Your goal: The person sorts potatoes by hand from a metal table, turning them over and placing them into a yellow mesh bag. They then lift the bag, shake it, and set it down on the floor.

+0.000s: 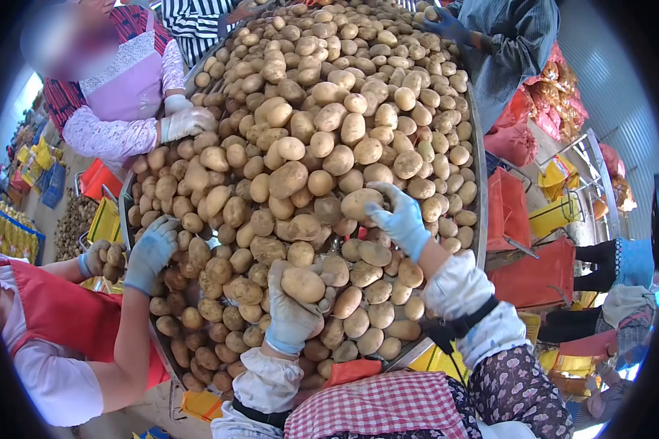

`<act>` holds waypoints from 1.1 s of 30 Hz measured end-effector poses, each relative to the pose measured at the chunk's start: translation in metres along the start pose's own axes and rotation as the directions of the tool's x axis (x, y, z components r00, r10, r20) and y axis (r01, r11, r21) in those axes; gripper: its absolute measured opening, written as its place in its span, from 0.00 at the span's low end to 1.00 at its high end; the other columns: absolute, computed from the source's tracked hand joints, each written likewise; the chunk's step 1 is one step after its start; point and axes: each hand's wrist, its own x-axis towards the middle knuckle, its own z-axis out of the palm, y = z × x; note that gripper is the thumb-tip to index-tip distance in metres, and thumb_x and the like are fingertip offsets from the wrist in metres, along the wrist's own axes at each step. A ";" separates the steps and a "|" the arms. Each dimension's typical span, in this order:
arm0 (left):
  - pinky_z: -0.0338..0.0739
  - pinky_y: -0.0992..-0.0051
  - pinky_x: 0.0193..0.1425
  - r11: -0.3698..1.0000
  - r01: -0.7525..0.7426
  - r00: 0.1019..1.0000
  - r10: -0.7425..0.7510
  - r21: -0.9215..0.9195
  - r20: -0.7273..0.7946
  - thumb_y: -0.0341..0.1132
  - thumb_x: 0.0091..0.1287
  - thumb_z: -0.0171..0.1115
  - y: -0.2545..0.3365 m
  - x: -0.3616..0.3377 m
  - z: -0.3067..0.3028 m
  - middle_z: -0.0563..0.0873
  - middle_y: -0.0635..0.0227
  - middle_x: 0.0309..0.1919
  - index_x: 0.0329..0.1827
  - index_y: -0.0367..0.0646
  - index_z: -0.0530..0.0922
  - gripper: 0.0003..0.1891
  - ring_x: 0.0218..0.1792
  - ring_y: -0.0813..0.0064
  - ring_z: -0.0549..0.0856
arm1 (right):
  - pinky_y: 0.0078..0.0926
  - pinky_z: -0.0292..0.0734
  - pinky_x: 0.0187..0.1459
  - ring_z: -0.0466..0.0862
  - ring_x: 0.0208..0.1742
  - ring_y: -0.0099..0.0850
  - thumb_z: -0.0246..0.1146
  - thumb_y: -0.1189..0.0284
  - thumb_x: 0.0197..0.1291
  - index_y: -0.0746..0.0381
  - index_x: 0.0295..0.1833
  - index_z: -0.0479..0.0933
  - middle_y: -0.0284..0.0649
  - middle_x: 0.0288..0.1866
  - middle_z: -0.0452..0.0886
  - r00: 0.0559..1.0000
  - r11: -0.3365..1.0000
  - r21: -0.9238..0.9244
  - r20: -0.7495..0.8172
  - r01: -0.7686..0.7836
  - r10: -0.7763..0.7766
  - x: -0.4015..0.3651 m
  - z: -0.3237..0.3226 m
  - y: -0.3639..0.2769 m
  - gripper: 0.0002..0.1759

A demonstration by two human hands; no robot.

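Observation:
A large heap of potatoes (329, 117) covers a metal-edged sorting table (480, 183). My left hand (291, 318), in a pale, dirt-stained glove, is closed around a potato (302, 284) low over the near part of the heap. Farther forward and to the right, my right hand (401, 221) wears a blue-and-white glove. Its fingers grip the side of another potato (360, 205), which sits among others in the pile. Loose potatoes surround both hands on every side.
At the left, a co-worker in a red apron (69, 314) reaches in with gloved hands. Another person in a lilac apron (128, 88) works beyond, and a dark-sleeved person (509, 58) at far right. Red crates (507, 208) and yellow crates (553, 216) stand right of the table.

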 end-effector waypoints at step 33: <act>0.81 0.74 0.40 0.756 -0.044 0.994 0.098 0.653 -0.047 0.52 0.76 0.44 -0.074 -0.019 0.008 0.82 0.65 0.44 0.58 0.40 0.71 0.24 0.39 0.74 0.83 | 0.25 0.78 0.50 0.81 0.47 0.27 0.63 0.66 0.60 0.63 0.58 0.71 0.38 0.48 0.79 0.991 0.651 0.756 -0.028 -0.065 0.131 -0.175 0.002 0.005 0.22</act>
